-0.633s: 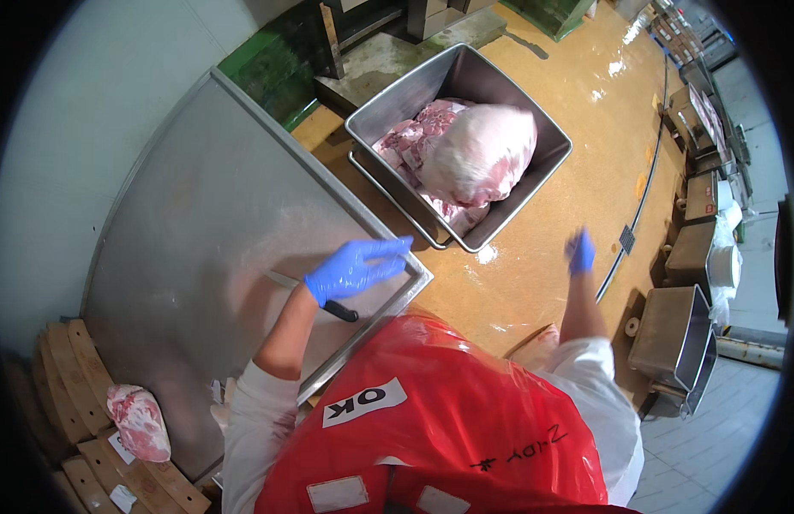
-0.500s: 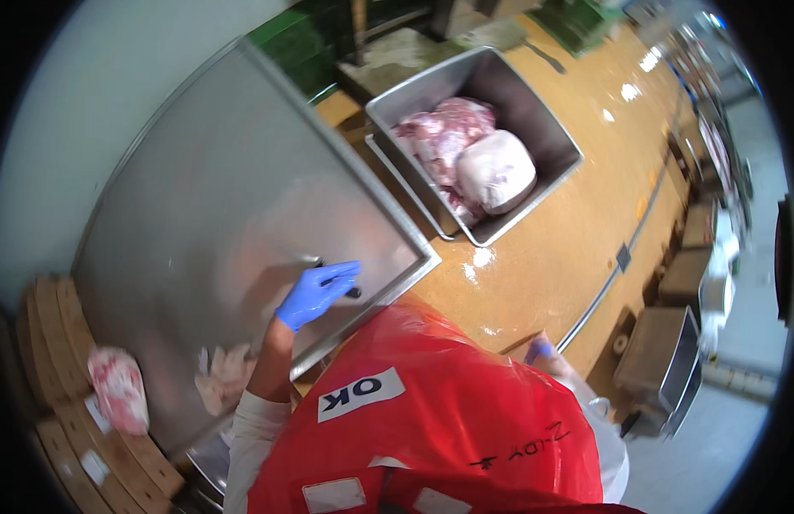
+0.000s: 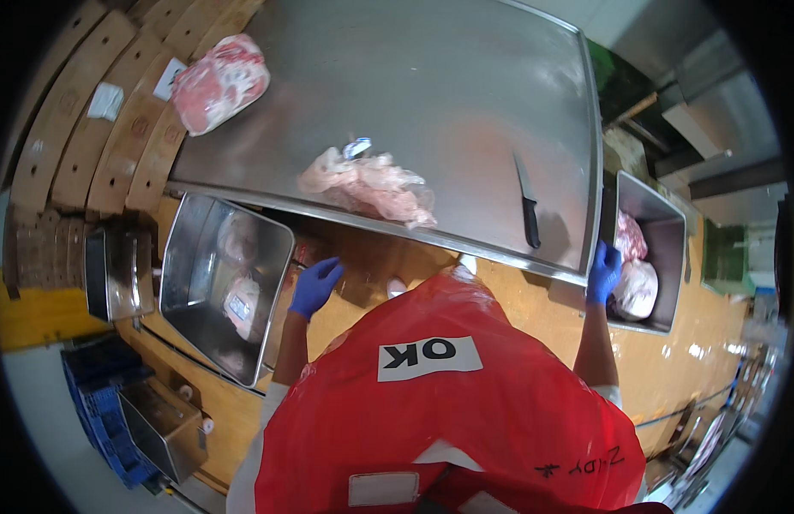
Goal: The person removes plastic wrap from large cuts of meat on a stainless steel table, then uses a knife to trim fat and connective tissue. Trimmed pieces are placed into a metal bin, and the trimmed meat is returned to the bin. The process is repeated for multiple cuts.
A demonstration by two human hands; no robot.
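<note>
My left hand (image 3: pixel 317 287), in a blue glove, is held in the air below the table's front edge, beside a metal bin of bagged meat (image 3: pixel 245 304). Its fingers are stretched out and nothing shows in them. My right hand (image 3: pixel 604 272), gloved too, is by the table's right front corner, over the near rim of a second metal bin (image 3: pixel 674 283). Its fingers look extended and empty, partly overlapping. A black-handled knife (image 3: pixel 530 210) lies on the steel table (image 3: pixel 397 77). Left of it sits a crumpled clear plastic bag (image 3: pixel 371 184).
A bagged piece of meat (image 3: pixel 221 83) rests at the table's left edge, against stacked cardboard boxes (image 3: pixel 105 146). Pinkish meat (image 3: pixel 634 289) lies in the right bin. Blue crates (image 3: pixel 105 403) and another metal bin (image 3: pixel 163 428) stand at the lower left.
My view has turned left, so the table now lies ahead. My left hand, earlier over the knife, has moved away from it. My right hand has come up beside the right bin.
</note>
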